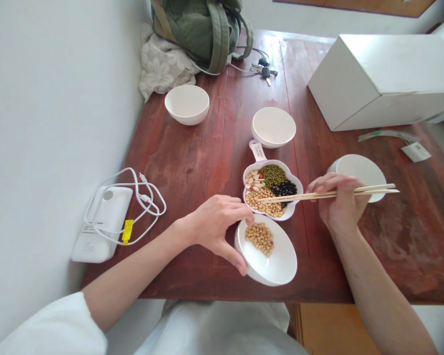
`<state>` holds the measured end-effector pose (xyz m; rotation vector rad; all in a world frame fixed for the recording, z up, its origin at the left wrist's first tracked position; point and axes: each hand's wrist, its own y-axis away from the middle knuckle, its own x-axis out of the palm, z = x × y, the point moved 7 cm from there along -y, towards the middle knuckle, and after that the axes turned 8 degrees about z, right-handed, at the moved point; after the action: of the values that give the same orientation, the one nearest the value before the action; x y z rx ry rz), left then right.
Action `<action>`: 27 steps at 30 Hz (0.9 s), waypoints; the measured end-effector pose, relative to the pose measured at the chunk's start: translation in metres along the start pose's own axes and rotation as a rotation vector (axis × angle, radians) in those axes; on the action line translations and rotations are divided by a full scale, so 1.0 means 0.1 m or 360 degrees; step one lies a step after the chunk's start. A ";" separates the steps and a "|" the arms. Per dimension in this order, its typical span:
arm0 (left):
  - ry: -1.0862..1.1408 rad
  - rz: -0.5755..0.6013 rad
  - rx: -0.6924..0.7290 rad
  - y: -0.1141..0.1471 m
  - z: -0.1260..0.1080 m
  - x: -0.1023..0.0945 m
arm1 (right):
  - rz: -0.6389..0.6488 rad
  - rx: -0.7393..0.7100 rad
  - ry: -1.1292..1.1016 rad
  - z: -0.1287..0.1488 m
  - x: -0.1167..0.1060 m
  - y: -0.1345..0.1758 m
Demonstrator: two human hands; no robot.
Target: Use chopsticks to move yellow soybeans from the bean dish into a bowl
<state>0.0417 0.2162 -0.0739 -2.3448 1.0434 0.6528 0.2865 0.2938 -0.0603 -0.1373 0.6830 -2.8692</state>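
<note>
In my right hand (342, 202) is a pair of wooden chopsticks (311, 196), its tips among the soybeans (268, 206) of a flower-shaped dish (299, 206). That dish also holds green mung beans (272, 176), black beans (284, 189) and peanuts (254, 181), each in its own area. My left hand (222, 224) grips the near white bowl (281, 261) by its left rim, thumb outside. Soybeans (259, 238) lie in a heap inside this bowl, which stands against the dish's near side.
White bowls stand at the back left (187, 106), behind the dish (274, 128) and by my right hand (366, 170). A power bank (107, 222) with a white cable lies left, near the wall. Further back are a green bag (196, 29), keys (265, 71) and a white box (377, 79).
</note>
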 end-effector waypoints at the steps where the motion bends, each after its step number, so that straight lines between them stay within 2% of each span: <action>1: -0.0002 0.0002 0.0003 0.00 0.00 0.00 | -0.0027 -0.0005 0.0020 0.01 -0.01 0.00; 4: -0.0009 -0.0008 0.0021 0.00 -0.01 0.00 | -0.0056 0.0007 0.0104 0.01 -0.04 0.00; 8: -0.0010 0.0000 0.0003 -0.01 -0.01 -0.01 | 0.0013 0.0075 0.0213 -0.03 -0.04 0.03; 13: 0.0005 -0.0007 0.0019 -0.02 -0.02 -0.01 | 0.0082 0.0149 0.0087 -0.06 0.01 0.03; 21: 0.0019 0.0008 0.0005 0.00 -0.01 -0.01 | -0.0063 0.0039 -0.0257 -0.01 -0.06 -0.05; 24: 0.0015 0.0004 0.0010 0.00 -0.02 -0.01 | -0.0161 0.0002 -0.0215 0.00 -0.11 -0.06; 27: 0.0020 0.0003 0.0010 -0.01 -0.02 -0.01 | -0.0170 -0.0039 -0.0079 0.03 -0.10 -0.05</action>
<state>0.0421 0.2158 -0.0713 -2.3454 1.0520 0.6352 0.2961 0.2987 -0.0562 -0.2554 0.7226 -2.9480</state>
